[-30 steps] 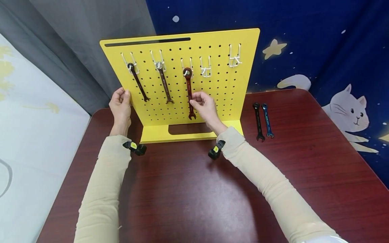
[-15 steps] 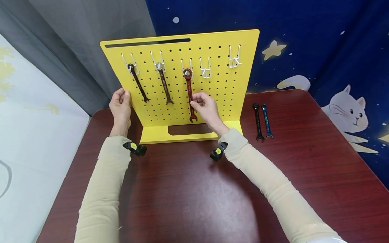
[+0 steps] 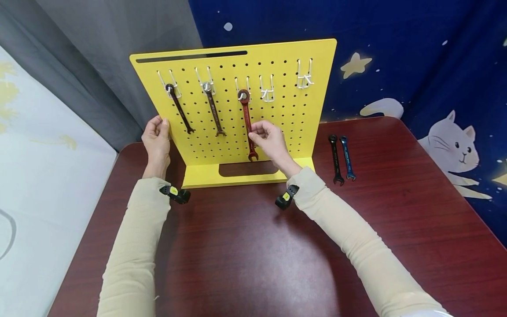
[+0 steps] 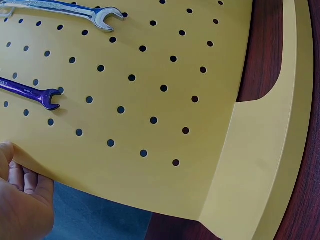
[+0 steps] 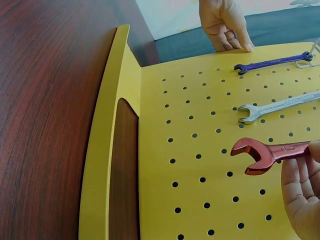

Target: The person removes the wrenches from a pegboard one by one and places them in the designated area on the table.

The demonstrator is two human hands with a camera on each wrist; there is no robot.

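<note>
My right hand (image 3: 271,140) pinches the shaft of a red wrench (image 3: 246,115) between thumb and fingers. The wrench's ring end is at the middle white hook, and its open-jawed end (image 5: 256,154) stands off the board in the right wrist view. With my left hand (image 3: 156,140) I grip the left edge of the yellow pegboard (image 3: 233,145), thumb in front and fingers behind. To the left of the red one hang a purple wrench (image 4: 30,92) and a silver wrench (image 4: 75,11), each on its own hook.
Two white hooks, one (image 3: 267,93) beside the red wrench and one (image 3: 304,79) at upper right, carry nothing. A black wrench (image 3: 335,158) and a blue wrench (image 3: 348,157) lie on the dark red table (image 3: 253,246) to the right. Curtains hang behind the table.
The red wrench's lower end has swung slightly right and toward me, my right hand moving with it. My left hand has stayed on the board's edge.
</note>
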